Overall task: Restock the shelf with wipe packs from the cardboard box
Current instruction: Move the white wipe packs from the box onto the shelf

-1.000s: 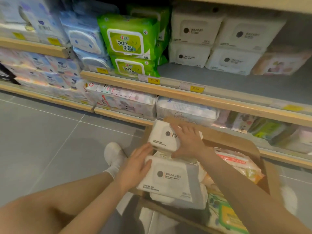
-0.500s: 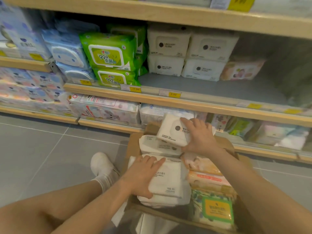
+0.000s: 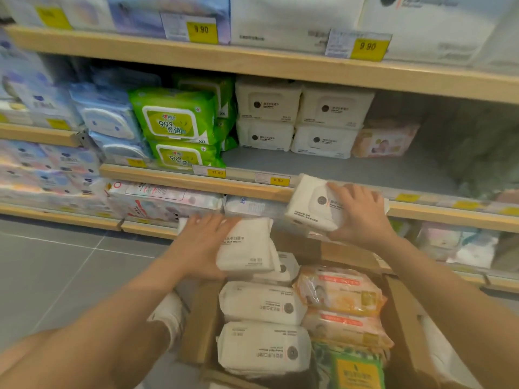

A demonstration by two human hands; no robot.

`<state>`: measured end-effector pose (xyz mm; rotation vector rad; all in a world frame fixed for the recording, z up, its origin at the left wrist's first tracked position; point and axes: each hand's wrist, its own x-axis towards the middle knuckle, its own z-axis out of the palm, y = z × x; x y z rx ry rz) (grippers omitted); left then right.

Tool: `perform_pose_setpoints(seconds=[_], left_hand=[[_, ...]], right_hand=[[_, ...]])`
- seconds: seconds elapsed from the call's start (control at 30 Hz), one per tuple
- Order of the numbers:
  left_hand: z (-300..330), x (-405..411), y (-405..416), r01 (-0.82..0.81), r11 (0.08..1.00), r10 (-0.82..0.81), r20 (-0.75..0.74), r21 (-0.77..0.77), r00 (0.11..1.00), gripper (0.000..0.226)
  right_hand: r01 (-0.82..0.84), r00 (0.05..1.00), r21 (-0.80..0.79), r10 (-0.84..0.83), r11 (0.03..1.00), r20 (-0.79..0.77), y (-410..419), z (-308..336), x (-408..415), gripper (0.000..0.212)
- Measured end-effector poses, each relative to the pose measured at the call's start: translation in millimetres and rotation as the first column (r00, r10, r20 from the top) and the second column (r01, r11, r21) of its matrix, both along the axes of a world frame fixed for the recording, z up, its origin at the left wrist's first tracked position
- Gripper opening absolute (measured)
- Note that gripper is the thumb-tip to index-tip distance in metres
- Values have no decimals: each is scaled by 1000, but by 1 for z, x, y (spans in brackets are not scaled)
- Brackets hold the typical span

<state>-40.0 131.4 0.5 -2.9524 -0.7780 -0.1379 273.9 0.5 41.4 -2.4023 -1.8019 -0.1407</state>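
My right hand (image 3: 358, 214) grips a white wipe pack (image 3: 311, 204), held up at the front edge of the grey middle shelf (image 3: 365, 171). My left hand (image 3: 203, 242) holds a second white wipe pack (image 3: 247, 245) lifted above the cardboard box (image 3: 404, 327). More white packs (image 3: 264, 349) lie stacked in the box's left half, with orange packs (image 3: 339, 290) and a green pack (image 3: 356, 372) on its right. Matching white packs (image 3: 297, 119) stand stacked at the back of that shelf.
Green wipe packs (image 3: 175, 127) and blue packs (image 3: 106, 119) fill the shelf's left part; a pink pack (image 3: 384, 141) sits to the right of the white stacks. Yellow price tags line the wooden shelf edges. My shoe (image 3: 171, 313) rests on the grey tile floor left of the box.
Both hands have risen out of the box, each with a white pack. The right hand's pack has come up to the shelf edge, and my view has tilted upward.
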Motion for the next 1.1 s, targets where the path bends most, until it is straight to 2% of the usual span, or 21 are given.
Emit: perform_pose_setpoints(seconds=[0.37, 0.5, 0.57, 0.63, 0.73, 0.83, 0.9, 1.0, 1.1], left_hand=[[23, -13, 95, -135, 982, 132, 35, 129, 991, 112], [16, -14, 118, -167, 976, 165, 27, 140, 986, 110], [12, -12, 125, -184, 974, 182, 24, 136, 983, 108], [11, -10, 128, -186, 973, 185, 23, 135, 982, 107], [10, -5, 131, -182, 972, 181, 20, 147, 983, 106], [9, -4, 131, -191, 971, 193, 0, 141, 981, 107], [10, -4, 129, -188, 974, 189, 0, 129, 982, 107], [12, -4, 125, -182, 976, 184, -7, 118, 983, 107], [13, -5, 122, -195, 975, 196, -1, 108, 981, 108]], right_hand=[[-107, 984, 143, 85, 984, 154, 116, 22, 9, 102], [-102, 974, 64, 86, 993, 209, 173, 20, 10, 96], [-133, 972, 46, 121, 990, 204, 200, 10, 11, 90], [-164, 967, 25, 156, 986, 202, 222, -2, 14, 96], [-148, 987, -67, 151, 987, 52, 239, -8, 21, 106], [-175, 981, -43, 170, 984, -95, 240, -5, 29, 96], [-161, 979, 1, 159, 987, -130, 240, 0, 28, 88], [-140, 988, 7, 140, 990, -70, 233, 2, 16, 87], [-204, 978, 94, 200, 974, 54, 222, -4, 6, 80]])
